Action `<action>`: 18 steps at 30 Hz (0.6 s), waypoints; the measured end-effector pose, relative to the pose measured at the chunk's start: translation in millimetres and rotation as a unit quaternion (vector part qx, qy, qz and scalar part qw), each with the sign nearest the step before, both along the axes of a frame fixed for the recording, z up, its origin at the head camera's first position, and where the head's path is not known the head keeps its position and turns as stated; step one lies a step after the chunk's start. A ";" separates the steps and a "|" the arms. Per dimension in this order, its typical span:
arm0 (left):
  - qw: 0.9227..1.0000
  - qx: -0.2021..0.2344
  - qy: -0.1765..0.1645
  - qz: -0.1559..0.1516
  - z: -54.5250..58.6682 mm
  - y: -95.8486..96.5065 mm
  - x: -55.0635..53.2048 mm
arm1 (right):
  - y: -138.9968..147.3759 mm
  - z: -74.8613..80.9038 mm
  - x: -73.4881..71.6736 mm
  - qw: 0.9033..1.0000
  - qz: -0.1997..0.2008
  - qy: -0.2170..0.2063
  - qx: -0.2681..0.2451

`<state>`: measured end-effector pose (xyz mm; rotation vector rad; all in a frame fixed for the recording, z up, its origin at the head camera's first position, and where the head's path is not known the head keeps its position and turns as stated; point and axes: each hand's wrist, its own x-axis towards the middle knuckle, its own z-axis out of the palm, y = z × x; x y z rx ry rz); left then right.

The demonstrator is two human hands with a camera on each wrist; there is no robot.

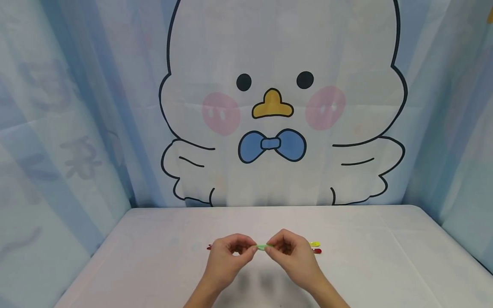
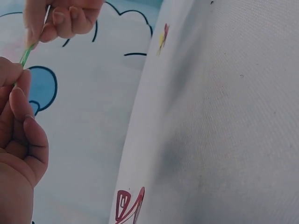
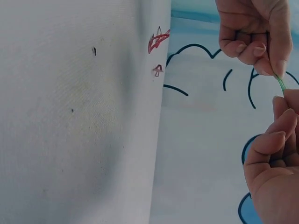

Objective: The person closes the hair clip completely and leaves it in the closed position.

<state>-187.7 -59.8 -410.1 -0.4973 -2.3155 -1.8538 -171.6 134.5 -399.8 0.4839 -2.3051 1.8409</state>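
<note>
Held up between both hands over the white table is a slim green hair clip (image 1: 262, 247). My left hand (image 1: 227, 260) pinches one end between thumb and index finger. At the other end, my right hand (image 1: 296, 260) has the same kind of pinch. The fingertips cover both ends of the clip, so only its middle shows. In the left wrist view, the rest of the left hand's fingers (image 2: 35, 140) curl loosely below the pinch.
Red snap hair clips (image 2: 123, 204) lie on the table beyond the left hand. A yellow clip (image 1: 315, 244) and a red clip (image 1: 317, 251) lie beyond the right hand. A curtain with a cartoon bird (image 1: 273, 179) hangs behind the table (image 1: 385, 256).
</note>
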 end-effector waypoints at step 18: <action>0.999 0.019 -0.036 -0.015 -2.7 -1.2 -3.7 | -2.6 -0.5 0.1 1.000 -0.013 -0.009 0.020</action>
